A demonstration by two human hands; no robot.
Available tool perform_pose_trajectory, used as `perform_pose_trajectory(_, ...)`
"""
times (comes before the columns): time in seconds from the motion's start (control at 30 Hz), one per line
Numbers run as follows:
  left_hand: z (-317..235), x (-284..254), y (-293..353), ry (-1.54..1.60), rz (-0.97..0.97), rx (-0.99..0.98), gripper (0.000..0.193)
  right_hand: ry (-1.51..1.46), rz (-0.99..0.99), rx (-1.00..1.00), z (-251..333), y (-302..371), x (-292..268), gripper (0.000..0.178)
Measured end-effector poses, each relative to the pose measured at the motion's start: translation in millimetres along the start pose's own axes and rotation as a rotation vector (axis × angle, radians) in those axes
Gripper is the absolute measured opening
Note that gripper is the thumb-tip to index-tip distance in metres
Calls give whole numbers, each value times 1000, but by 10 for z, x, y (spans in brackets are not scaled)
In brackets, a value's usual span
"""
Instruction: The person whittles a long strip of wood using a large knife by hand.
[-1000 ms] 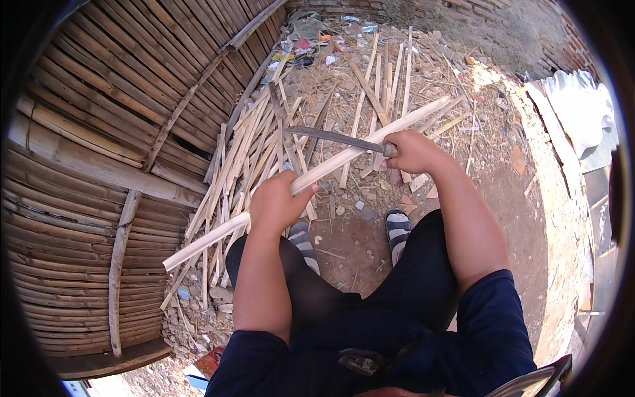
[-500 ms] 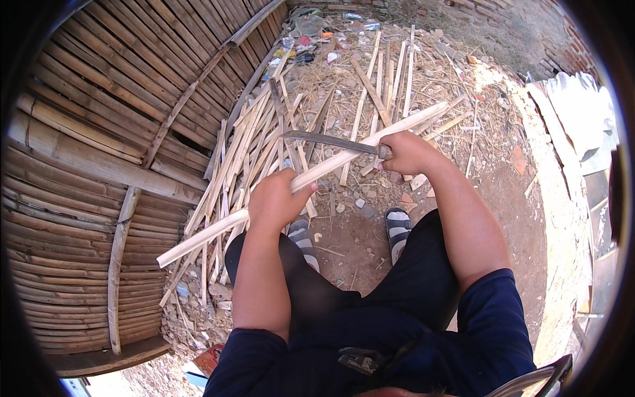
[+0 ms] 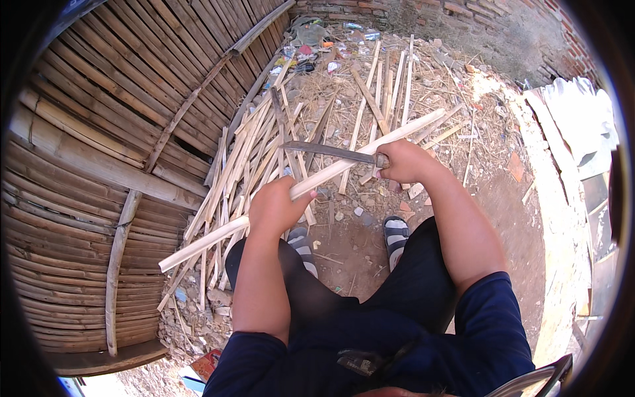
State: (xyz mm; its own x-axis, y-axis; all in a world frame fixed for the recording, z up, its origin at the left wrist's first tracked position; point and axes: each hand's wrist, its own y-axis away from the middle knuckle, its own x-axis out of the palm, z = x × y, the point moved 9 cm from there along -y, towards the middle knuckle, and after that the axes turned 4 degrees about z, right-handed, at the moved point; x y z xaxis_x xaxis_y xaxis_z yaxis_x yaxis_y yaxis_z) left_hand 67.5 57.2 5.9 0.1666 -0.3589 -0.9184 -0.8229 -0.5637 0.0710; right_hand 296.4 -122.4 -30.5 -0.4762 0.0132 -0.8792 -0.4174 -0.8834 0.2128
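My left hand [image 3: 274,204] is wrapped round a long pale strip of wood or bamboo [image 3: 205,245], which slants from the lower left up to the right in front of me. My right hand [image 3: 402,161] grips the handle of a machete [image 3: 324,149]. Its dark blade points left and lies across the strip, between my two hands. The blade seems to touch the strip's upper face, though a slight gap cannot be ruled out. Beyond the right hand, the strip's far end [image 3: 433,117] sticks out free.
A heap of pale strips [image 3: 248,159] lies on the left beside a bamboo wall [image 3: 86,145]. More strips [image 3: 366,106] lie ahead on littered, stony ground. A brick wall [image 3: 463,26] stands at the back, and whitish sheeting [image 3: 575,112] at the right. My sandalled feet [image 3: 395,239] are below.
The strip, the machete and both hands keep nearly the same places. The blade sits slightly lower in the picture, and the view has tilted a little.
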Motion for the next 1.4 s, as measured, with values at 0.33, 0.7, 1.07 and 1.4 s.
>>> perform_pose_trajectory(0.33, -17, -150, 25, 42, -46, -29, 51, -9, -300, 61, -164, 306, -476, 40)
perform_pose_trajectory(0.7, 109, -163, 16, 113, -146, -46, 44, -146, -283, 136, -326, 273, -586, 43)
perform_pose_trajectory(1.07, 65, -154, 18, 114, -156, -27, 45, -44, -130, -119, 311, 255, -304, 36)
perform_pose_trajectory(1.4, 29, -230, 22, 119, -237, -16, 40, -171, -333, 142, -268, 344, -577, 37)
